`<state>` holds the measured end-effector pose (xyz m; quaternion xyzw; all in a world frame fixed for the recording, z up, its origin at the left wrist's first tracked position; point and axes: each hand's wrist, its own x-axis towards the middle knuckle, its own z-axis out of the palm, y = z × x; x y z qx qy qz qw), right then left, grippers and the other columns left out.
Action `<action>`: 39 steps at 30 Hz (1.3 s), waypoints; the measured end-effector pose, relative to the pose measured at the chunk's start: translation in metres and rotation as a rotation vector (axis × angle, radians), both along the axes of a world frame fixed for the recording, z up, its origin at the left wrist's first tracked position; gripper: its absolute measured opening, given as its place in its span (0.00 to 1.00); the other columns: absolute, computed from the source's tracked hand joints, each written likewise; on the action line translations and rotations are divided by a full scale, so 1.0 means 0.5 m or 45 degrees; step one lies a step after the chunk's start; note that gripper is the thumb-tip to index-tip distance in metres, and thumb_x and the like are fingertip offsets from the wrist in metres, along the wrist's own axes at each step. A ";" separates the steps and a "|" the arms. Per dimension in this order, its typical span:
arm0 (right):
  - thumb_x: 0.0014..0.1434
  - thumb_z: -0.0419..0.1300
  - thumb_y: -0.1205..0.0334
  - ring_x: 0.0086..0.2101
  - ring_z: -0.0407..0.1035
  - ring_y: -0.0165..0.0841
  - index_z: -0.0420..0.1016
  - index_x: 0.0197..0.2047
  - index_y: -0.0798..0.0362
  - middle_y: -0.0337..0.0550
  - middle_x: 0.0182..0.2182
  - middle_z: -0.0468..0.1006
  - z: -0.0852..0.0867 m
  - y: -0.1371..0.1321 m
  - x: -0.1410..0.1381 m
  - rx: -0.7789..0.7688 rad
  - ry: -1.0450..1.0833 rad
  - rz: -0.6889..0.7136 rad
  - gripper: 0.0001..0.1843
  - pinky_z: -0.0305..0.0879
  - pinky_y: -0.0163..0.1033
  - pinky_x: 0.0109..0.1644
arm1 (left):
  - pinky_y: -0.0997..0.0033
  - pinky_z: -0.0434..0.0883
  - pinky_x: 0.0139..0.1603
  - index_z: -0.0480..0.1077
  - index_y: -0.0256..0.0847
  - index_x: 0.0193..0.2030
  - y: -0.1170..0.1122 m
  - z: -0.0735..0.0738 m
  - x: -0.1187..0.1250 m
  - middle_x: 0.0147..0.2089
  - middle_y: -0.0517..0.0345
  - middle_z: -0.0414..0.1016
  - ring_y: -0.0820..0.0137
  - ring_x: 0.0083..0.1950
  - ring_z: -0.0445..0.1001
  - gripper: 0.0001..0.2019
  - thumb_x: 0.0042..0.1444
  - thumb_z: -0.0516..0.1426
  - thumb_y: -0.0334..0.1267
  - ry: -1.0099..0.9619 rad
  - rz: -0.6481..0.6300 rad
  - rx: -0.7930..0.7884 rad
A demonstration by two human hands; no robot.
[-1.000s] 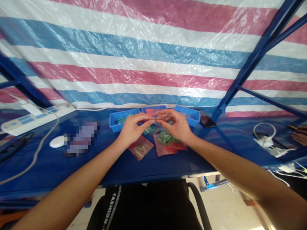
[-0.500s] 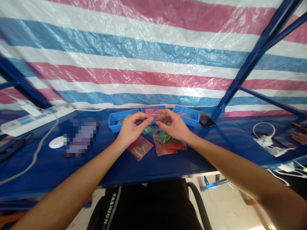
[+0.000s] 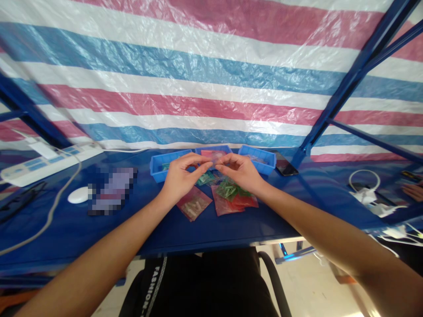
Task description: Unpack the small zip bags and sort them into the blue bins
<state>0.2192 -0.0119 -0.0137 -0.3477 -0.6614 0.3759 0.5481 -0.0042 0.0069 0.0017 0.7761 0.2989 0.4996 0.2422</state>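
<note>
My left hand (image 3: 181,176) and my right hand (image 3: 243,174) meet over the middle of the table, thumbs and fingers pinched on a small clear plastic bag (image 3: 217,157). What the bag holds, if anything, is too blurred to tell. Below my left hand lies a pinkish bag of small pale parts (image 3: 194,204). Under my right hand, a red bag (image 3: 228,207) has green pieces (image 3: 230,189) on top. Teal pieces (image 3: 206,178) lie between the hands. Behind them stand a left blue bin (image 3: 157,175), a middle blue bin (image 3: 224,149) and a right blue bin (image 3: 269,164).
A dark phone (image 3: 287,165) lies right of the bins. At the left are a power strip (image 3: 53,165), a white oval object (image 3: 79,195) and a pixelated item (image 3: 114,191). White cables (image 3: 363,180) and another person's hand (image 3: 413,191) are at the far right.
My fingertips have drawn slightly closer together, and my right hand has shifted a little on the clear bag. The things on the table stay where they were.
</note>
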 end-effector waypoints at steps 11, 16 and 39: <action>0.57 0.74 0.42 0.27 0.73 0.31 0.83 0.42 0.49 0.40 0.34 0.85 0.009 -0.002 0.002 -0.005 0.065 -0.052 0.20 0.74 0.40 0.35 | 0.62 0.76 0.46 0.85 0.44 0.46 0.001 0.001 0.000 0.45 0.50 0.84 0.61 0.44 0.81 0.13 0.64 0.67 0.51 0.055 -0.025 0.012; 0.59 0.73 0.42 0.29 0.73 0.31 0.82 0.42 0.50 0.40 0.36 0.84 0.008 -0.003 0.001 0.039 0.014 -0.053 0.19 0.74 0.39 0.36 | 0.62 0.76 0.46 0.85 0.44 0.44 -0.001 0.002 0.001 0.44 0.51 0.84 0.62 0.43 0.80 0.14 0.65 0.66 0.52 0.021 -0.020 -0.006; 0.73 0.58 0.61 0.46 0.73 0.48 0.82 0.48 0.50 0.51 0.42 0.85 0.050 0.041 0.129 0.700 -1.236 -0.473 0.10 0.69 0.50 0.52 | 0.69 0.74 0.38 0.75 0.44 0.61 0.015 -0.011 -0.014 0.47 0.52 0.87 0.60 0.47 0.85 0.19 0.67 0.63 0.47 0.103 0.207 -0.042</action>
